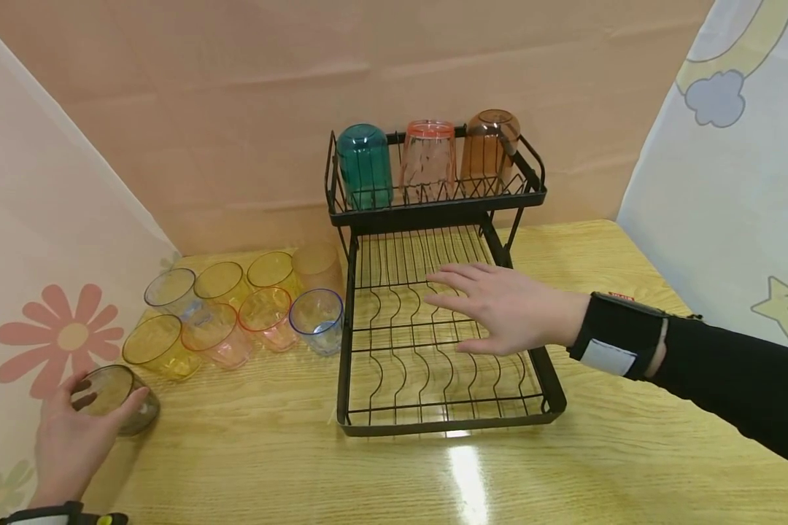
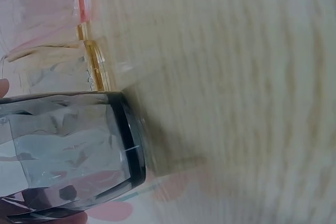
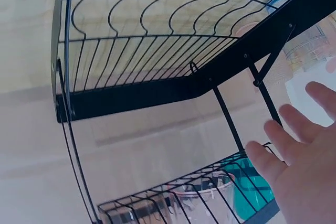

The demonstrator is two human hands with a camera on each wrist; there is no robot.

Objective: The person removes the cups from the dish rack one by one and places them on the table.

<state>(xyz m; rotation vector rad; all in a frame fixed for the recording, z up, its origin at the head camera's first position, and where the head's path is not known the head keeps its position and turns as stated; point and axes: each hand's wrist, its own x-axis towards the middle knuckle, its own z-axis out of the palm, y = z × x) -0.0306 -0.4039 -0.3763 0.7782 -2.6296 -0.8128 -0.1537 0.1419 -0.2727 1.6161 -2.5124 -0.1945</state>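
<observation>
My left hand (image 1: 79, 437) has its thumb and fingers round a smoky grey glass (image 1: 128, 397) at the left of the table. In the left wrist view the same grey glass (image 2: 68, 150) shows its dark thick base, and only bits of the fingers are seen at the edge. My right hand (image 1: 499, 310) is over the lower tier of a black two-tier dish rack (image 1: 449, 426), fingers spread and holding nothing. On the upper tier stand three upside-down glasses: a teal one (image 1: 365, 164), a pink one (image 1: 429, 160) and a brown one (image 1: 489, 149).
Several upright coloured glasses stand in rows left of the rack, among them a yellow one (image 1: 160, 350), a red-rimmed one (image 1: 265, 317) and a blue-rimmed one (image 1: 318, 321). A pink cloth wall (image 1: 249, 109) rises behind, with patterned cloths at both sides.
</observation>
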